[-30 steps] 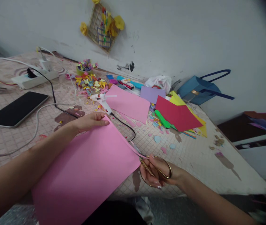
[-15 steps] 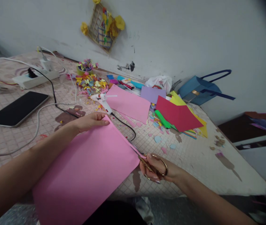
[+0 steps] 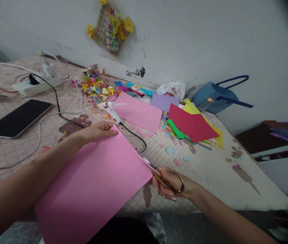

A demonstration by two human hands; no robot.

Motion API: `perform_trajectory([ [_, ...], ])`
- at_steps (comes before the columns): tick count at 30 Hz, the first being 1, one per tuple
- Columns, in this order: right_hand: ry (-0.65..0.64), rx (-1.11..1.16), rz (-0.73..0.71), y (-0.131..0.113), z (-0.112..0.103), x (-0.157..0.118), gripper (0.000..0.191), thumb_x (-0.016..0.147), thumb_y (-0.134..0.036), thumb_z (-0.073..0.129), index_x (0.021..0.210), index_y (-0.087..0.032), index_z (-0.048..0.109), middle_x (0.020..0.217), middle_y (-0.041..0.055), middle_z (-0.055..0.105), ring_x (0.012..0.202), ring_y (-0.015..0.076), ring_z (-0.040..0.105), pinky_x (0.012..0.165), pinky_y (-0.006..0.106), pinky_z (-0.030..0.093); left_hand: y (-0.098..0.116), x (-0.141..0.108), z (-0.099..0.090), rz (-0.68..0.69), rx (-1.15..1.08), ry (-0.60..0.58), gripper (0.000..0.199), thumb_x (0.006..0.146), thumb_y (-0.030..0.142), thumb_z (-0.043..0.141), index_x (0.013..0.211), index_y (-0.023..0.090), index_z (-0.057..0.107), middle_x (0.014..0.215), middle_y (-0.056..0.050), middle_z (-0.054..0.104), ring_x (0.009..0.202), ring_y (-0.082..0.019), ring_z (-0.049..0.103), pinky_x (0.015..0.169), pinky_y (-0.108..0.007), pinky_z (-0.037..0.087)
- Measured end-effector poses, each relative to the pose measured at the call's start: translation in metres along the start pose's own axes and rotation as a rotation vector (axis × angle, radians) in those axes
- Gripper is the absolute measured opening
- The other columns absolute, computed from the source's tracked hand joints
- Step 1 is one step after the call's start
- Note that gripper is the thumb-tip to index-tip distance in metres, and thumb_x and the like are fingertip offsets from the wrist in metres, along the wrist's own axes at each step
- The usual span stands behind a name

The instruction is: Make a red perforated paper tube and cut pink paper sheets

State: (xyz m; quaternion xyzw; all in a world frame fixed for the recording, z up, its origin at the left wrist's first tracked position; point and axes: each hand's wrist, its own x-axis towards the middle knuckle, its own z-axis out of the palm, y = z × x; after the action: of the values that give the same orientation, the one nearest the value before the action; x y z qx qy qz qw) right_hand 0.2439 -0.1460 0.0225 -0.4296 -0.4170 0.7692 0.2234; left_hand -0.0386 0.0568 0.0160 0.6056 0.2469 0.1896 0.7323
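Observation:
A large pink sheet of paper (image 3: 95,183) hangs over the table's near edge. My left hand (image 3: 100,131) pinches its far corner between thumb and fingers. My right hand (image 3: 166,183) is closed round the handles of gold-handled scissors (image 3: 163,179). The blades lie at the right corner of the sheet, along its far edge, with a narrow strip of paper beside them. Beyond my left hand, a white glue gun (image 3: 110,111) rests next to another pink sheet (image 3: 140,112).
At the left lie a dark tablet (image 3: 17,118), a white power strip (image 3: 37,86) and loose cables. Paper scraps (image 3: 98,89) pile up near the wall. Red paper (image 3: 192,123), a green marker (image 3: 175,128) and a blue bag (image 3: 213,97) are on the right.
My right hand and the scissors have shifted slightly to the right. My left hand keeps its pinch on the pink sheet's corner.

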Motion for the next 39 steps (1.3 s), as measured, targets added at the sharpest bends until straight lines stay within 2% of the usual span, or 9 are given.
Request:
perform_trajectory([
  [7, -0.034, -0.028, 0.007, -0.003, -0.004, -0.008, 0.073, 0.085, -0.075, 0.031, 0.073, -0.011, 0.063, 0.035, -0.0071, 0.040, 0.026, 0.0064, 0.031, 0.028, 0.018, 0.023, 0.000, 0.000, 0.000, -0.012, -0.026, 0.031, 0.018, 0.077, 0.034, 0.074, 0.079, 0.018, 0.066, 0.075, -0.001, 0.071, 0.066, -0.013, 0.066, 0.062, -0.021, 0.052],
  [12, 0.001, -0.190, 0.017, -0.023, -0.003, -0.028, 0.069, 0.086, -0.073, 0.032, 0.075, -0.011, 0.061, 0.039, -0.0070, 0.040, 0.029, 0.0059, 0.030, 0.031, 0.019, 0.025, -0.002, 0.001, -0.001, -0.027, -0.036, 0.062, 0.021, 0.076, 0.034, 0.074, 0.076, 0.016, 0.063, 0.072, -0.001, 0.070, 0.062, -0.012, 0.064, 0.059, -0.020, 0.051],
  [14, 0.074, -0.370, -0.004, -0.034, -0.001, -0.037, 0.064, 0.086, -0.071, 0.035, 0.078, -0.013, 0.059, 0.042, -0.0068, 0.040, 0.032, 0.0067, 0.032, 0.034, 0.020, 0.028, -0.003, 0.001, -0.001, -0.032, -0.042, 0.082, 0.023, 0.076, 0.034, 0.074, 0.073, 0.016, 0.061, 0.069, 0.000, 0.068, 0.059, -0.011, 0.063, 0.055, -0.019, 0.049],
  [18, 0.509, -0.993, -0.138, -0.045, 0.004, -0.049, 0.039, 0.085, -0.055, 0.052, 0.073, -0.018, 0.053, 0.054, -0.0037, 0.044, 0.046, 0.0102, 0.038, 0.046, 0.023, 0.029, -0.001, 0.002, 0.000, -0.038, -0.059, 0.117, 0.024, 0.076, 0.033, 0.073, 0.071, 0.016, 0.058, 0.067, 0.001, 0.067, 0.057, -0.011, 0.061, 0.054, -0.018, 0.047],
  [20, 0.650, -1.295, -0.201, -0.044, 0.010, -0.050, 0.028, 0.080, -0.044, 0.061, 0.073, -0.019, 0.051, 0.056, -0.0030, 0.047, 0.051, 0.0118, 0.042, 0.050, 0.024, 0.028, 0.000, 0.002, 0.001, -0.042, -0.066, 0.124, 0.023, 0.076, 0.033, 0.074, 0.072, 0.016, 0.059, 0.068, 0.000, 0.067, 0.058, -0.011, 0.061, 0.055, -0.019, 0.048],
  [25, 0.739, -1.627, -0.253, -0.038, 0.023, -0.052, 0.014, 0.078, -0.027, 0.056, 0.088, -0.018, 0.055, 0.069, 0.0017, 0.057, 0.059, 0.0171, 0.053, 0.058, 0.029, 0.035, 0.002, 0.002, 0.003, -0.050, -0.076, 0.147, 0.021, 0.075, 0.033, 0.073, 0.075, 0.016, 0.061, 0.073, -0.001, 0.068, 0.063, -0.013, 0.063, 0.061, -0.022, 0.050],
  [30, 0.804, -1.795, -0.279, -0.033, 0.024, -0.060, 0.017, 0.079, -0.031, 0.056, 0.091, -0.019, 0.056, 0.081, 0.0053, 0.064, 0.074, 0.0237, 0.062, 0.066, 0.033, 0.041, 0.004, 0.002, 0.006, -0.052, -0.081, 0.185, 0.023, 0.072, 0.033, 0.076, 0.071, 0.017, 0.060, 0.068, 0.001, 0.067, 0.060, -0.012, 0.061, 0.059, -0.021, 0.048],
  [35, 0.861, -1.910, -0.291, -0.027, 0.017, -0.060, 0.018, 0.079, -0.032, 0.057, 0.089, -0.018, 0.057, 0.083, 0.0066, 0.067, 0.076, 0.0258, 0.065, 0.067, 0.035, 0.043, 0.010, 0.002, 0.008, -0.061, -0.069, 0.256, 0.025, 0.066, 0.034, 0.078, 0.073, 0.016, 0.061, 0.070, 0.001, 0.068, 0.064, -0.012, 0.063, 0.063, -0.021, 0.050],
  [39, 0.863, -1.885, -0.308, -0.028, 0.014, -0.053, 0.015, 0.080, -0.033, 0.057, 0.087, -0.019, 0.057, 0.077, 0.0038, 0.066, 0.073, 0.0245, 0.065, 0.066, 0.034, 0.043, 0.014, -0.004, 0.007, -0.089, -0.036, 0.326, 0.029, 0.064, 0.036, 0.078, 0.079, 0.016, 0.063, 0.074, -0.003, 0.070, 0.067, -0.017, 0.066, 0.064, -0.027, 0.053],
])
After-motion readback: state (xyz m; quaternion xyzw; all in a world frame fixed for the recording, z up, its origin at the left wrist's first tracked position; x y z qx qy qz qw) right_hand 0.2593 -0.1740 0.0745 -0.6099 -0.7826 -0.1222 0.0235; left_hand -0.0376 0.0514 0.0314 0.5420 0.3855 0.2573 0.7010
